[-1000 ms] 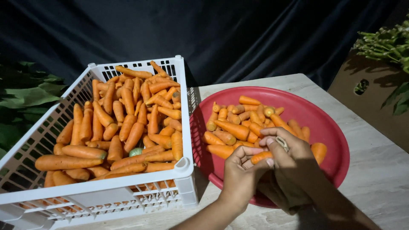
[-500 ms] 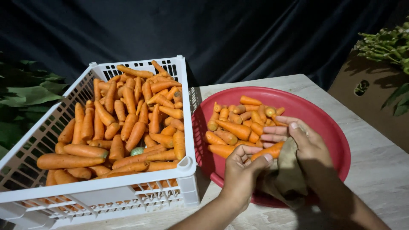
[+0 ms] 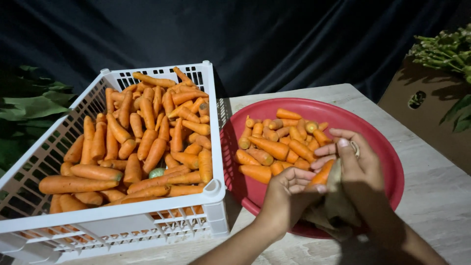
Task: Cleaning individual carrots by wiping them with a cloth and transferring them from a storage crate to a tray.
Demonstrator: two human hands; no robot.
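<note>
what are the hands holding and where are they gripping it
One carrot, gripped by its lower end in the left hand. The right hand presses a brownish cloth around its middle; the tip pokes out.

We note the crate of carrots standing left of, and touching, the basin on the table.
</note>
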